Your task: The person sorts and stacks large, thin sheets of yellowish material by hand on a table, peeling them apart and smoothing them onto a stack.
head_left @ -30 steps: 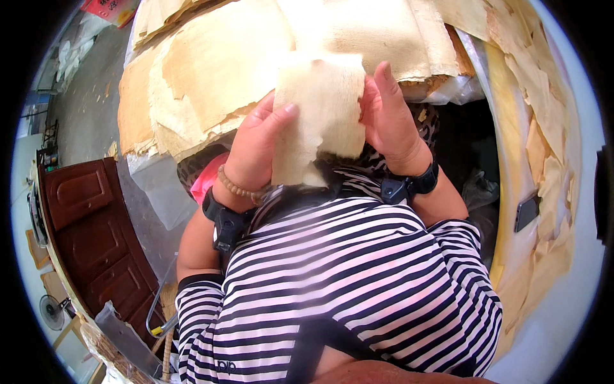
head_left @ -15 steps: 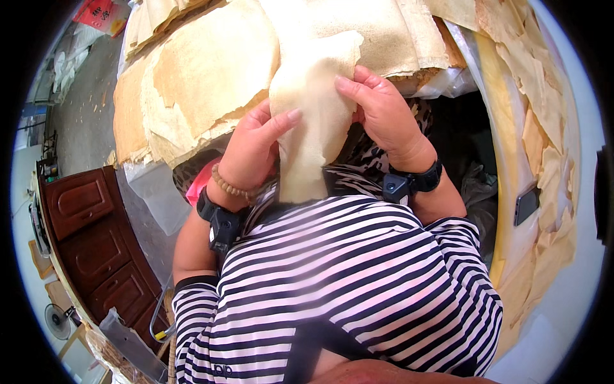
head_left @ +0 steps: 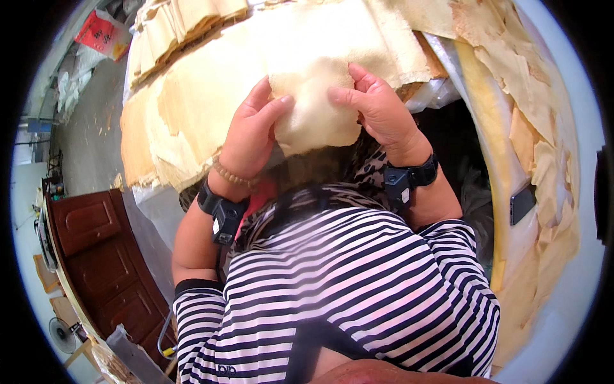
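A thin cream-coloured sheet with ragged edges hangs between my hands, its lower end bent over or hanging free near my lap. My left hand pinches its left edge, thumb on top and fingers behind. On the opposite edge, my right hand grips the same sheet with its thumb on the face. Below and behind it, larger sheets of similar tan material lie spread in overlapping layers. What the sheet is made of I cannot tell for sure.
A folded stack of tan sheets sits at the far left. More torn sheets lie along the right, with a dark phone on them. Dark red cabinets, a fan and a red-and-white bag stand to the left.
The sheet's long lower tail no longer hangs down to my shirt; its lower edge is now higher. My left hand has tilted more upright, and both hands stay on the sheet.
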`<state>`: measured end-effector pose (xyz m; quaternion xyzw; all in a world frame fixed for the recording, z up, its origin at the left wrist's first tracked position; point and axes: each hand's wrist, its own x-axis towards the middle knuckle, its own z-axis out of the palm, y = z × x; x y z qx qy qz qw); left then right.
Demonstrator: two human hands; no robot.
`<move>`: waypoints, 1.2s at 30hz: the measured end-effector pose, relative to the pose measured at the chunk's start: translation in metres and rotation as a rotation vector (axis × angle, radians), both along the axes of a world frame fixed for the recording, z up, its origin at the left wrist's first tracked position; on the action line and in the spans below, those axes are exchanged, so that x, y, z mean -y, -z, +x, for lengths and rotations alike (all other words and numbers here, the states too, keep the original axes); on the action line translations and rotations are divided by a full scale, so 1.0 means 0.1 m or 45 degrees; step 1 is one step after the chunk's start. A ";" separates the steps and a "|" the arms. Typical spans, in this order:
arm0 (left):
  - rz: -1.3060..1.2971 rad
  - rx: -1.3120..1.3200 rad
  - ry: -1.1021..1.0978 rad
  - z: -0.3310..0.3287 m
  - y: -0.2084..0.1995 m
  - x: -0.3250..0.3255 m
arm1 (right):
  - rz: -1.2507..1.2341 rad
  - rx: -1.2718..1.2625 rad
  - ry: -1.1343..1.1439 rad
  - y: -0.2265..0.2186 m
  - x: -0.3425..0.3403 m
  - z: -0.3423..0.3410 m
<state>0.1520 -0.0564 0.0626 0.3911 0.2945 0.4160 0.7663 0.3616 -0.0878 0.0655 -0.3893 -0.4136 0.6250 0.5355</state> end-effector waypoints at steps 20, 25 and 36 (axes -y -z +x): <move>0.497 -0.523 0.399 -0.18 -0.68 -0.60 | 0.121 -0.132 0.093 -0.26 -0.34 0.09; 0.444 -0.352 0.300 -0.11 -0.51 -0.58 | 0.109 0.006 0.078 -0.24 -0.30 0.05; 0.317 -0.141 0.128 0.45 -0.19 -0.47 | 0.178 0.073 0.472 0.16 -0.53 0.38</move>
